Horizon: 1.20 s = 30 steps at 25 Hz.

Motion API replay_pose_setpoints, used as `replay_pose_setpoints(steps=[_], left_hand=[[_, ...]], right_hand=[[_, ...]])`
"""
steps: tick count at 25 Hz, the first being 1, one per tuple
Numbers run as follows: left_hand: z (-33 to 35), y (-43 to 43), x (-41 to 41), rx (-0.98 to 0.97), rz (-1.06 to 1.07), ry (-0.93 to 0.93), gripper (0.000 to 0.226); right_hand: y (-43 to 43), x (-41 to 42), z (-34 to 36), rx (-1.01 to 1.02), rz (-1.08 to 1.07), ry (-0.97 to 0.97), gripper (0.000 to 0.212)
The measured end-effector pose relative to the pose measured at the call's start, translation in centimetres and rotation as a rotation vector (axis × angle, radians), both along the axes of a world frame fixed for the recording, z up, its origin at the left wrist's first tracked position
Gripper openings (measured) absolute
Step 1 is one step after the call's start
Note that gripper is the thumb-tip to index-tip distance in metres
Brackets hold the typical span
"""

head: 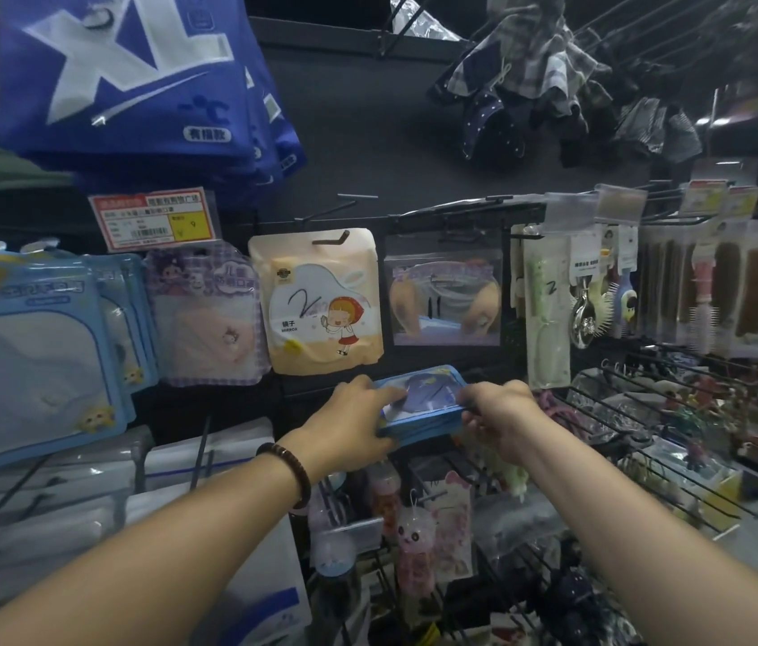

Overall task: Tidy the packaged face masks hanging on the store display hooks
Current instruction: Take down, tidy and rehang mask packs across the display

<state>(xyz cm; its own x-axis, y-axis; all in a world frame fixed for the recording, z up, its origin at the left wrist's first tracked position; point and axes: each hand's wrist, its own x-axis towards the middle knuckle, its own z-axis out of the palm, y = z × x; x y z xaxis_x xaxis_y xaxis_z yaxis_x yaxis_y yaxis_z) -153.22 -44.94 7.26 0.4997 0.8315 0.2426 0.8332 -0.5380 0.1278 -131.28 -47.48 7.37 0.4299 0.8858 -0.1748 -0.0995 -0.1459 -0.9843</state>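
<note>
Stack of blue-edged mask packs lies almost flat in mid-air, just below the hanging mirror pouch. Left hand and right hand each have fingers clamped on one end. Best to press the edges square and align the hang holes before hanging them.

A matte black back panel fills the middle of the display. At 12 o'clock a black shelf edge runs across it. Black wire hooks jut forward at 3 to 4 o'clock. Checked and dark fabric goods hang at 1 o'clock. Small bright light streaks show at 2 o'clock, and the rest is dim.
</note>
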Motion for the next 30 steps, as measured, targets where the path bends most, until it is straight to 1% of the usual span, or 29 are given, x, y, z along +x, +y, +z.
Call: replay_pose_setpoints(steps=[3, 6, 9, 12, 14, 16, 17, 18, 19, 20, 21, 22, 23, 24, 25, 27, 30], left_hand=[[0.2, 0.0, -0.4, 0.055, -0.018, -0.006, 0.062], [0.1, -0.6, -1.0, 0.119, -0.035, -0.006, 0.059], [-0.5, -1.8, -1.9, 0.209, -0.051, -0.005, 0.071], [-0.8, -3.8, -3.0, 0.341, -0.105, -0.008, 0.084], [-0.8, -5.6, -4.1, 0.461, -0.197, -0.025, 0.087], [-0.8, -7.0, -5.5, 0.566, -0.229, -0.100, 0.079], [-0.7, -7.7, -6.3, 0.563, -0.181, -0.173, 0.077], [-0.8, -8.3, -7.0, 0.497, -0.095, -0.284, 0.077], [-0.8, -9.1, -7.7, 0.406, -0.010, -0.467, 0.074], [-0.7, -9.9, -8.2, 0.295, 0.069, -0.748, 0.063], [-0.6, -11.2, -8.6, 0.152, 0.100, -1.100, 0.043], [-0.4, -12.7, -8.9, -0.040, 0.099, -1.400, 0.024], [-0.1, -14.1, -9.1, -0.222, 0.096, -1.579, 0.017], [0.1, -14.9, -9.7, -0.322, 0.111, -1.627, 0.022], [-0.1, -15.4, -10.4, -0.358, 0.125, -1.630, 0.028], [-0.7, -15.7, -12.1, -0.277, 0.147, -1.616, 0.033], [-1.2, -15.8, -15.8, -0.156, 0.186, -1.593, 0.026]], right_hand=[[-1.2, 0.1, 0.7, 0.018, 0.052, 0.068, 0.009], [-2.6, -0.3, 0.7, 0.053, 0.157, 0.198, 0.021], [-4.0, -0.7, -0.1, 0.099, 0.239, 0.371, 0.031], [-5.7, -0.9, -0.4, 0.095, 0.317, 0.518, 0.035], [-6.6, -1.4, -0.6, 0.125, 0.342, 0.541, 0.033], [-7.5, -2.7, -1.2, 0.178, 0.335, 0.531, 0.027], [-7.9, -3.5, -1.5, 0.208, 0.317, 0.528, 0.025], [-8.3, -4.4, -1.7, 0.246, 0.289, 0.531, 0.028], [-8.5, -5.5, -2.1, 0.286, 0.257, 0.535, 0.034], [-8.8, -6.8, -2.2, 0.321, 0.214, 0.540, 0.041], [-9.2, -8.0, -2.5, 0.364, 0.169, 0.554, 0.043], [-9.7, -9.5, -2.6, 0.406, 0.122, 0.559, 0.042], [-10.3, -11.2, -2.7, 0.439, 0.083, 0.551, 0.037], [-11.1, -13.2, -2.9, 0.459, 0.056, 0.543, 0.033], [-12.0, -15.2, -3.1, 0.472, 0.041, 0.535, 0.030], [-13.8, -18.7, -4.0, 0.494, 0.004, 0.503, 0.024], [-15.5, -22.4, -5.2, 0.531, -0.008, 0.485, 0.022]])
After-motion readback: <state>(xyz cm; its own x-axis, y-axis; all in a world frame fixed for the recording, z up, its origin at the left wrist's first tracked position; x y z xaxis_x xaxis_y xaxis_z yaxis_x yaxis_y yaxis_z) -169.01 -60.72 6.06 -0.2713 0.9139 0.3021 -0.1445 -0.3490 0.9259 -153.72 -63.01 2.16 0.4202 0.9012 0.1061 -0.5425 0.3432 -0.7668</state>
